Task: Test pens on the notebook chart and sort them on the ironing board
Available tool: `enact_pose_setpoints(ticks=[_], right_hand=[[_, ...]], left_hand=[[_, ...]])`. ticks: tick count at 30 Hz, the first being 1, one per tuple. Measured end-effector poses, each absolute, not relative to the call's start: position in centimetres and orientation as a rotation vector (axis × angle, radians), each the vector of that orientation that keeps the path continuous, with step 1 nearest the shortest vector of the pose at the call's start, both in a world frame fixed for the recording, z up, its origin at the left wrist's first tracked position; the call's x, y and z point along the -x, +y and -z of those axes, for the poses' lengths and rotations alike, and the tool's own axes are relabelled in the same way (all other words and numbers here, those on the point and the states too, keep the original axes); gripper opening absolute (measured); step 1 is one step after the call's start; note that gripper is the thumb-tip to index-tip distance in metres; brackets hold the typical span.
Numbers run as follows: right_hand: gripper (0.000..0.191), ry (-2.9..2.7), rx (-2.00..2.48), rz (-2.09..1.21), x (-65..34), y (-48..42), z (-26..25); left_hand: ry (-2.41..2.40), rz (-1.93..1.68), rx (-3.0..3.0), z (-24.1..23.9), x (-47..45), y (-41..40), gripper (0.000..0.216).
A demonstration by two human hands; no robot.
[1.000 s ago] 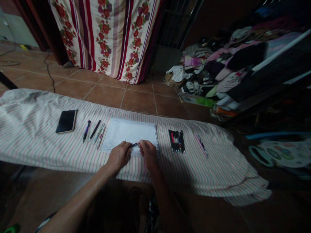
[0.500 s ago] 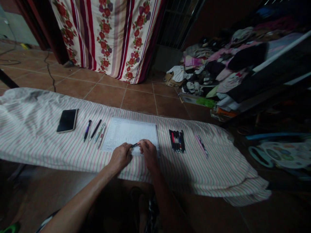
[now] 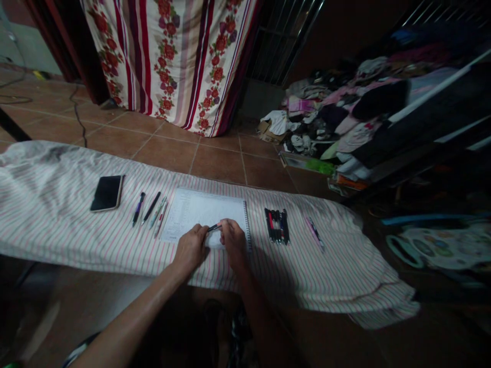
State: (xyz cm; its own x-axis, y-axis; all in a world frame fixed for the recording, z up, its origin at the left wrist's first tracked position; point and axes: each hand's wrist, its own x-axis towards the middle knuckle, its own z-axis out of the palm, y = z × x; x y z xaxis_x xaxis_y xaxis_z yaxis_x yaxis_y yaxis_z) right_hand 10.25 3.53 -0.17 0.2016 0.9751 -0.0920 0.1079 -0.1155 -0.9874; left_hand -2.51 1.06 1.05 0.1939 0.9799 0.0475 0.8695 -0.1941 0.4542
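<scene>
Both my hands rest on the near edge of an open spiral notebook (image 3: 207, 209) on a striped cloth (image 3: 57, 214). My left hand (image 3: 191, 249) and my right hand (image 3: 233, 240) each pinch an end of one dark pen (image 3: 214, 227), held level between them over the page. Left of the notebook lie several pens (image 3: 150, 209) in a row. A bunch of dark and red pens (image 3: 276, 225) lies to the right of the notebook, and one more pen (image 3: 314, 232) lies farther right.
A black phone (image 3: 106, 192) lies on the cloth at the left. Beyond the cloth is a tiled floor (image 3: 215, 158), a flowered striped curtain (image 3: 172, 56) and a heap of clothes (image 3: 345, 112) at the right. Coloured objects (image 3: 433, 245) lie on the floor at far right.
The view has shifted slightly. My hands stay on the pen over the notebook, hardly moved.
</scene>
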Motion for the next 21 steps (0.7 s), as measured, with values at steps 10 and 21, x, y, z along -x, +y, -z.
enact_pose_setpoints(ticks=[10, 21], right_hand=[[0.027, -1.199, 1.462, -0.941, -10.2, 4.3, -0.3], [0.023, -1.238, 1.169, -1.241, -11.2, 4.7, -1.5]], left_hand=[[1.611, -0.775, -1.998, 0.1, 2.3, 0.8, 0.033], [1.341, -0.965, -1.454, -0.5, 2.9, 1.4, 0.028]])
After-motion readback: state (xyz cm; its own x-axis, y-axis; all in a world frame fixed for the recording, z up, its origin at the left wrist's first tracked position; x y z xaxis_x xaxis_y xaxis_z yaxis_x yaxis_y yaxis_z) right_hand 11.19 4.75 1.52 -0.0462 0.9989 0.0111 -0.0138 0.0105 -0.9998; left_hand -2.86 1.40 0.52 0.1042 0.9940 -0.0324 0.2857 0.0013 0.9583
